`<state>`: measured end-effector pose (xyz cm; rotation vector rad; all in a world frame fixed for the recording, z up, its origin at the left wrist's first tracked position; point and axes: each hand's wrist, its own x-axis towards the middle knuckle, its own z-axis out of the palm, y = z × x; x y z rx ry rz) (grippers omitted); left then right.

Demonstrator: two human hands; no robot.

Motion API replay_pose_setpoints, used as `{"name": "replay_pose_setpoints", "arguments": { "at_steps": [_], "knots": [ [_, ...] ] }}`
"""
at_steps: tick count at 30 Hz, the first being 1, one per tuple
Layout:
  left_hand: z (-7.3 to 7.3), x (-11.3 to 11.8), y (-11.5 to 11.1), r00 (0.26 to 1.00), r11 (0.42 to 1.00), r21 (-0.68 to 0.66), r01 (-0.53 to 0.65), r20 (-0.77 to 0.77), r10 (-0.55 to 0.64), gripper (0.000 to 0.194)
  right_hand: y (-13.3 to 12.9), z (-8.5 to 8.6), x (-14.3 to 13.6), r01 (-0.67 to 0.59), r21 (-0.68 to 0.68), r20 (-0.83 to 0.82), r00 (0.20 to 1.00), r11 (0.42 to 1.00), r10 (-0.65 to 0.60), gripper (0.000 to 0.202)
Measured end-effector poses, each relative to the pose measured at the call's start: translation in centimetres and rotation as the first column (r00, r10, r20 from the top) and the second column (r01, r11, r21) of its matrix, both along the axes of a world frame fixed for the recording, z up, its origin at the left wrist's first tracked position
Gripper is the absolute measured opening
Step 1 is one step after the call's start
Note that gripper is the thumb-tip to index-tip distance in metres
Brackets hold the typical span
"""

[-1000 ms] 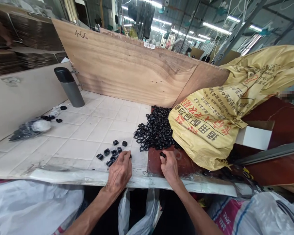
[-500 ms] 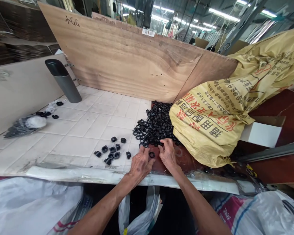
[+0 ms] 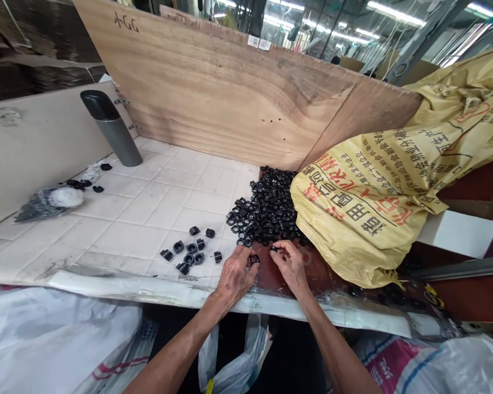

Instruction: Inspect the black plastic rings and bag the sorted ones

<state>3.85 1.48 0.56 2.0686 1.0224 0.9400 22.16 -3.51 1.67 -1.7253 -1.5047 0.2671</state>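
My left hand (image 3: 235,272) is at the front edge of the worktop, its thumb and forefinger closed around a black plastic ring (image 3: 253,259). To its right, my right hand (image 3: 291,268) pinches a small black plastic part (image 3: 274,249) whose shape is mostly covered by the fingertips. Just beyond both hands lies a heap of black plastic rings and nut-like parts (image 3: 271,205), spread over a red-brown surface (image 3: 267,273). Several black square-ended fittings (image 3: 191,248) lie loose on the pale worktop (image 3: 119,241), left of my left hand.
A yellow printed sack (image 3: 353,213) leans beside the heap on the right. A grey flask (image 3: 119,139) stands at the back left, near a clear bag of black parts (image 3: 45,205). A wooden board (image 3: 213,93) walls the back. White plastic bags (image 3: 234,355) hang below the edge.
My right hand has drawn back slightly from the heap, to the right, with a small black part in its fingertips. My left thumb and forefinger have closed on the ring. The view shifted slightly.
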Motion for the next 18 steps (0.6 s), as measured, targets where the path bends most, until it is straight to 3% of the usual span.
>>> {"name": "replay_pose_setpoints", "arguments": {
  "at_steps": [7, 14, 16, 18],
  "knots": [
    [0.2, 0.2, -0.2, 0.999, 0.999, 0.010, -0.035, -0.003, 0.035, 0.027, 1.0, -0.3, -0.5, 0.048, 0.027, -0.032, 0.998, 0.999, -0.047, 0.015],
    [-0.3, 0.0, 0.0, 0.999, 1.000, -0.025, 0.015, 0.053, -0.013, 0.030, 0.6, -0.4, -0.8, 0.045, 0.032, -0.047, 0.998, 0.998, -0.044, 0.005],
    [-0.4, 0.0, 0.1, 0.997, 0.999, -0.041, 0.031, 0.074, -0.028, 0.031, 0.2, 0.0, -1.0, 0.028, -0.002, -0.109, 0.994, 1.000, -0.028, 0.007],
    [-0.3, 0.0, 0.2, 0.996, 0.998, -0.053, 0.038, 0.082, -0.034, 0.032, -0.1, 0.3, -1.3, -0.024, -0.074, -0.271, 0.962, 0.997, 0.003, 0.019]
  ]
}}
